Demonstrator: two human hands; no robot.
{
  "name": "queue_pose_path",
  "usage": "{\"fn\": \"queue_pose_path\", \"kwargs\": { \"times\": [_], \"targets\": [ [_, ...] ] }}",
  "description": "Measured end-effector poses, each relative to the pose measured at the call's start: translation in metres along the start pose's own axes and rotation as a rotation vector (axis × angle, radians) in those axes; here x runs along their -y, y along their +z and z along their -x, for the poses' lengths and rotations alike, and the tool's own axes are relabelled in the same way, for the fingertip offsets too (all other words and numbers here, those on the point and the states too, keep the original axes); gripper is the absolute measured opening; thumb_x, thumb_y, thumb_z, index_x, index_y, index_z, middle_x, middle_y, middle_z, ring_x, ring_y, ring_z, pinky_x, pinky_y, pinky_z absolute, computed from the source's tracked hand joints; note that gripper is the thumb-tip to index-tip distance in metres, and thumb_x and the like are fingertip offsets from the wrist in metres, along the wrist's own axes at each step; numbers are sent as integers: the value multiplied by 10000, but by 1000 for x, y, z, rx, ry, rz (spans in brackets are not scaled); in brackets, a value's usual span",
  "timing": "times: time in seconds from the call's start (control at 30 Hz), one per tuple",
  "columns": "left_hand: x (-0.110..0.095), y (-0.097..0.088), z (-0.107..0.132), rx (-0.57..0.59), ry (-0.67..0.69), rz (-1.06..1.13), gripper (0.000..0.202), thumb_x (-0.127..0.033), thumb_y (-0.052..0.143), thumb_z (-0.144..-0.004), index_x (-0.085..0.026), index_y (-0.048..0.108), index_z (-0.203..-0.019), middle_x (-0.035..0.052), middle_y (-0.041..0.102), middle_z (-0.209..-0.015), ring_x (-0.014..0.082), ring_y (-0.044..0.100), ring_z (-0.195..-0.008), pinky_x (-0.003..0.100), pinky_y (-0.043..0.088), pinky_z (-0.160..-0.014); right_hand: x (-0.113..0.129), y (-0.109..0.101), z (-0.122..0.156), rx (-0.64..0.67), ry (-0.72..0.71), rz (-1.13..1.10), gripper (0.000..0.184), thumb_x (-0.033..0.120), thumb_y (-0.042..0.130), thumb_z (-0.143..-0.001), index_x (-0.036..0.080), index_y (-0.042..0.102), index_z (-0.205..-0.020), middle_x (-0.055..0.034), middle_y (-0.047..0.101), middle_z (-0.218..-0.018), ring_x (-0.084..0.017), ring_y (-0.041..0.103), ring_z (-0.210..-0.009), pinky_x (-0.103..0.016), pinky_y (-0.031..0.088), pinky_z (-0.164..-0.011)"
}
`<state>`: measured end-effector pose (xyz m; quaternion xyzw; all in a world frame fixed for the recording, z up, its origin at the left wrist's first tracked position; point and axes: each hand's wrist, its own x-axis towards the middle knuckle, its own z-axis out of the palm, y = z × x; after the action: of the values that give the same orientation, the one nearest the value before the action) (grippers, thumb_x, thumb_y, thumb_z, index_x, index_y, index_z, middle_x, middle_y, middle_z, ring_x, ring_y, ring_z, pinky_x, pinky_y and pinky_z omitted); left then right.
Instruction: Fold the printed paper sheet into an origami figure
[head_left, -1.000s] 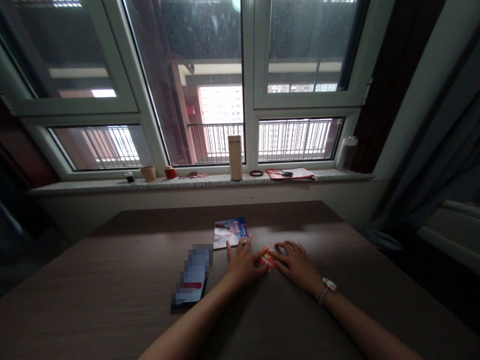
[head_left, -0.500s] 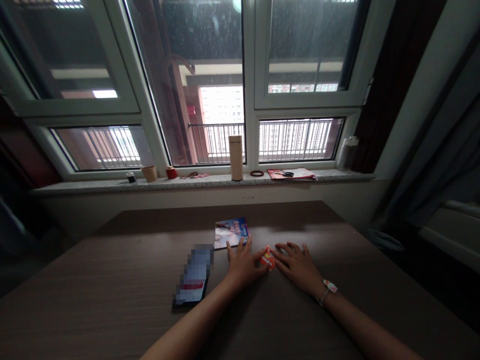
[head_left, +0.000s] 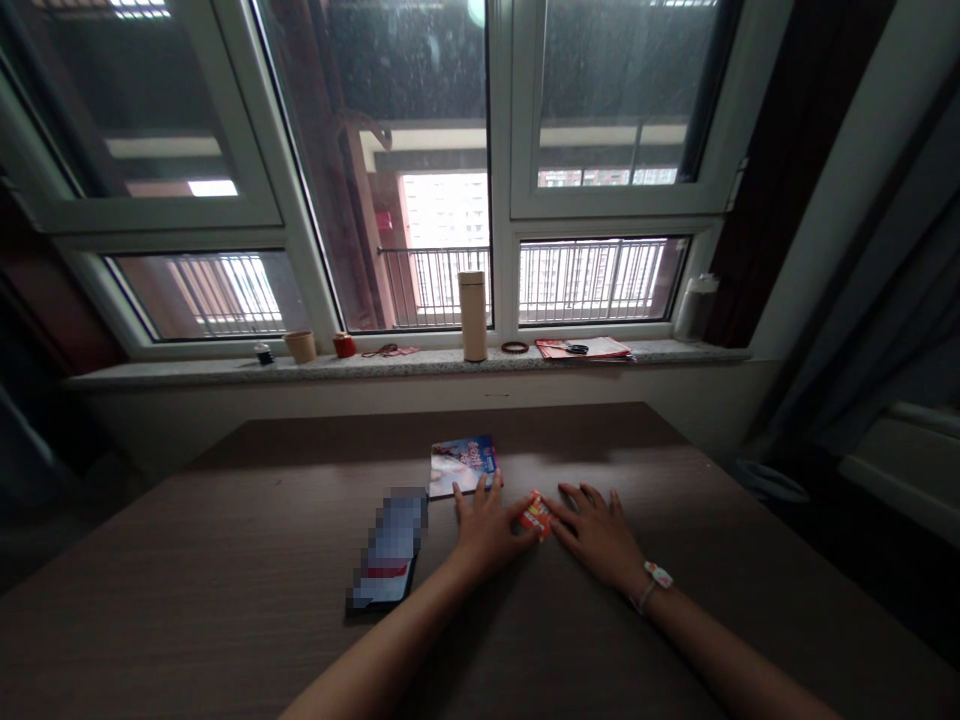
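Observation:
A small piece of orange-red printed paper lies on the brown table between my hands. My left hand rests with spread fingers, its thumb and index finger at the paper's left side. On the other side my right hand lies with fingers stretched out, the index finger and thumb touching the paper's right edge. Beyond my left fingertips is a blue and pink printed booklet, which those fingertips reach. A phone with a blurred screen lies left of my left forearm.
The table ends before a stone windowsill. On the sill stand a beige thermos, a paper cup, a red spool-like item, a bead bracelet, scissors on red papers, and a clear bottle.
Both hands stay almost in place at the orange-red paper. The right hand's fingers have shifted very slightly.

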<state>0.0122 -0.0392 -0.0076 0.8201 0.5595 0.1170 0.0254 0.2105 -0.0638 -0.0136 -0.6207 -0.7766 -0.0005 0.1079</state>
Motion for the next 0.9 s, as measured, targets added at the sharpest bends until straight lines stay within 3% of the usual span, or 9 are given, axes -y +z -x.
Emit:
{"fn": "queue_pose_path", "kwargs": {
  "times": [0.37,0.9],
  "targets": [
    [3,2,-2,21,-15,13,590,-768,429,-782,-553,425,-1332,-8,305,-1542,410,168,-1413,740,-92,-1018,0,0,-1,32,41,-3,457,575,305,-937,501,357,-1384,-44,344,-1515,-328,261,-1401,-659,142,-1075],
    [0,-3,1,3,-41,33,601,-771,443,-772,-535,451,-1324,5,362,-1512,411,164,-1416,704,-118,-1041,1,-3,-2,-11,60,31,431,592,358,-917,508,435,-1333,-56,396,-1475,-314,236,-1415,-644,130,-1080]
  ]
}}
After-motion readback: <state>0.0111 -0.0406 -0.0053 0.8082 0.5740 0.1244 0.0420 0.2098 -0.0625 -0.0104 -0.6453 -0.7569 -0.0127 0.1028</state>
